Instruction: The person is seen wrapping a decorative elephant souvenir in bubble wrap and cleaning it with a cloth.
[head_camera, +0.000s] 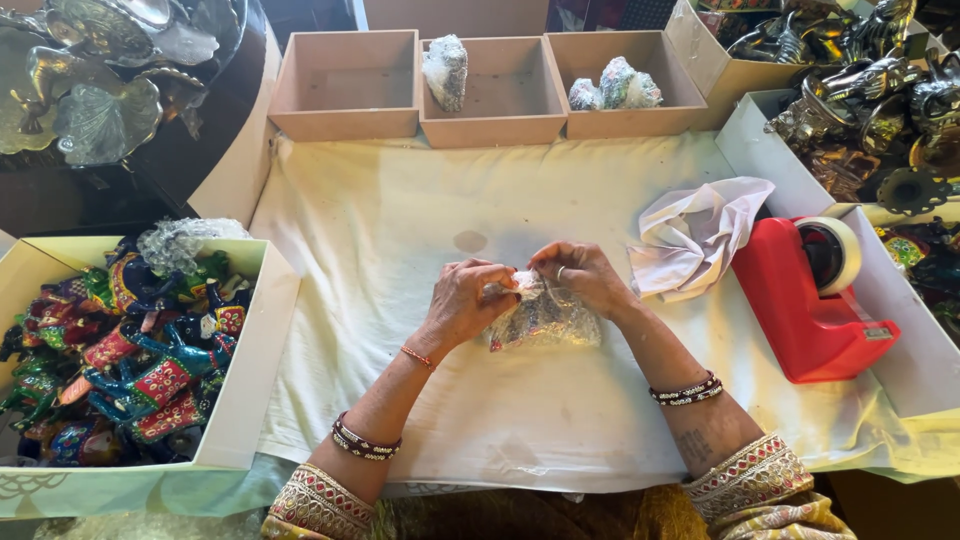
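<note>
I see a counter (400, 250) spread with pale cloth, a box of painted figurines (130, 360) at its left and a red tape dispenser (810, 300) at its right. At the middle lies a small bundle in bubble wrap (545, 320), light and slippery, I judge, with something breakable inside. My left hand (465, 300) and right hand (585, 275) pinch its top edge, fingers (505, 283) closed on the wrap; best gripped there.

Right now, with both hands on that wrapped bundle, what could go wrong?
1. Both hands, left and right, pinch only the top of the bundle; the wrap may spring open.
2. The tape dispenser is apart on the right, so reaching it probably frees one hand.
</note>
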